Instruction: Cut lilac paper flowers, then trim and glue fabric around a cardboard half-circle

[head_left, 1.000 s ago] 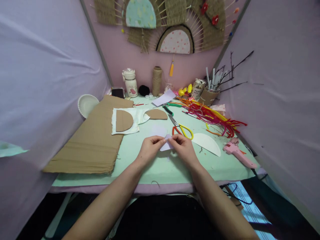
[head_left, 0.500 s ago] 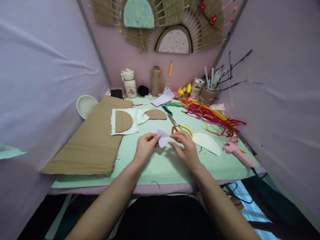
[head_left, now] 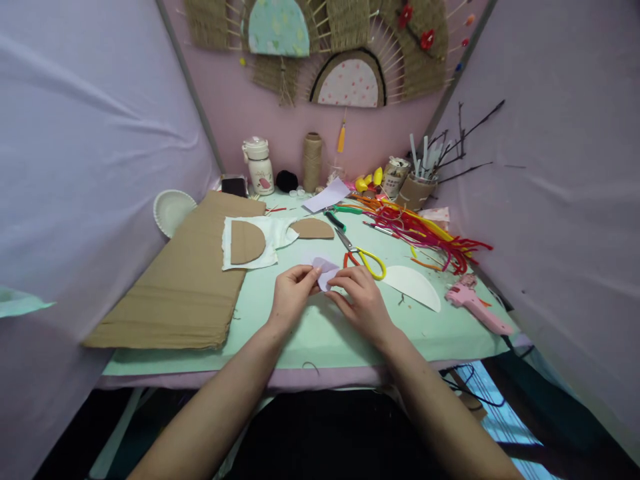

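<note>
A small piece of lilac paper (head_left: pixel 326 268), which looks folded or curled, is held above the table between my hands. My left hand (head_left: pixel 294 293) pinches its left side between thumb and fingers. At its right lower edge, my right hand (head_left: pixel 359 297) has thumb and fingertips closed on the paper. Just beyond my right hand lie scissors (head_left: pixel 370 262) with red and yellow handles. To the right is a white half-round piece (head_left: pixel 413 287). A brown cardboard half-round (head_left: pixel 247 243) rests on pale cloth (head_left: pixel 270 257) beyond my left hand, with another cardboard half-round (head_left: pixel 314 229) farther back.
A large cardboard sheet (head_left: pixel 185 287) covers the table's left side. At right lie a pink glue gun (head_left: pixel 477 307) and a heap of red and yellow pipe cleaners (head_left: pixel 425 230). A white bottle (head_left: pixel 259 168) and twine spool (head_left: pixel 313 163) stand at the back, near green-handled pliers (head_left: pixel 336 220).
My right hand has moved slightly left and closed onto the lilac paper, whose right part now looks bent inward. My left hand has stayed nearly still.
</note>
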### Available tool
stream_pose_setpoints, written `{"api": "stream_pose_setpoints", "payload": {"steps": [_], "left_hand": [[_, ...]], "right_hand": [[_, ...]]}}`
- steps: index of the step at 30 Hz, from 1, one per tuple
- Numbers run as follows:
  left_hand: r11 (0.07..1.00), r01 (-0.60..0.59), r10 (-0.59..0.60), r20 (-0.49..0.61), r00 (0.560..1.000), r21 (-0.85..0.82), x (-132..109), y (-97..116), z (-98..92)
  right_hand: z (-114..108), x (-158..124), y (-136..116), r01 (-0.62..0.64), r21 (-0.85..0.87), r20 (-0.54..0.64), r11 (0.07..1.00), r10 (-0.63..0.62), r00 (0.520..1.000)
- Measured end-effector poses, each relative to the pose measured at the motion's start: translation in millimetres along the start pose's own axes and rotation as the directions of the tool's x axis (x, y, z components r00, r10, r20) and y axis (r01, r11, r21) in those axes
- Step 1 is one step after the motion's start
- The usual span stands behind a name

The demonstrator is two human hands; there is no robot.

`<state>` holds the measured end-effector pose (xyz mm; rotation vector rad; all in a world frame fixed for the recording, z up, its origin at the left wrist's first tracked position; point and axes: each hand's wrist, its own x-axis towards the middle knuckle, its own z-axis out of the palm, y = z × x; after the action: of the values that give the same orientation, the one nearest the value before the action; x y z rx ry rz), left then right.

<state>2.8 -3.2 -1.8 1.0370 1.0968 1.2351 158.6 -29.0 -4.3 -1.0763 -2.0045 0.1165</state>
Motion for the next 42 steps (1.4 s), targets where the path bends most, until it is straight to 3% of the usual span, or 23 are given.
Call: {"api": "stream_pose_setpoints", "payload": {"steps": [6, 11, 19, 35, 42], "left_hand": [[0.999, 0.02, -0.02, -0.007, 1.0, -0.028, -2.6, 2.4, 3.5], [0.999, 0.027, -0.029, -0.033, 0.999, -0.046, -3.6, 3.6, 6.4], [1.0, 0.011, -0.011, -0.012, 1.0, -0.026, -5.2, 5.8, 6.6], [0.994, 0.091, -0.09, 0.015, 0.996, -0.06, -0.4, -0.6, 5.5], [0.989, 0.11, -0.108, 0.024, 0.994, -0.098, -0.6, -0.8, 5.2]], "right_hand": [[4.3, 4.2, -4.7, -0.069, 0.016, -0.085, 0.997, 0.07, 0.994], [13.8, 9.3, -10.2, -0.223, 0.015, -0.223, 0.975, 0.221, 0.949], [19.4, 12.0, -9.8, -0.296, 0.246, -0.163, 0.923, 0.341, 0.926], [23.6, 10.7, -6.3, -0.31, 0.31, -0.145, 0.899, 0.367, 0.919], [22.8, 11.2, -6.3, -0.38, 0.395, -0.109, 0.836, 0.453, 0.885]]}}
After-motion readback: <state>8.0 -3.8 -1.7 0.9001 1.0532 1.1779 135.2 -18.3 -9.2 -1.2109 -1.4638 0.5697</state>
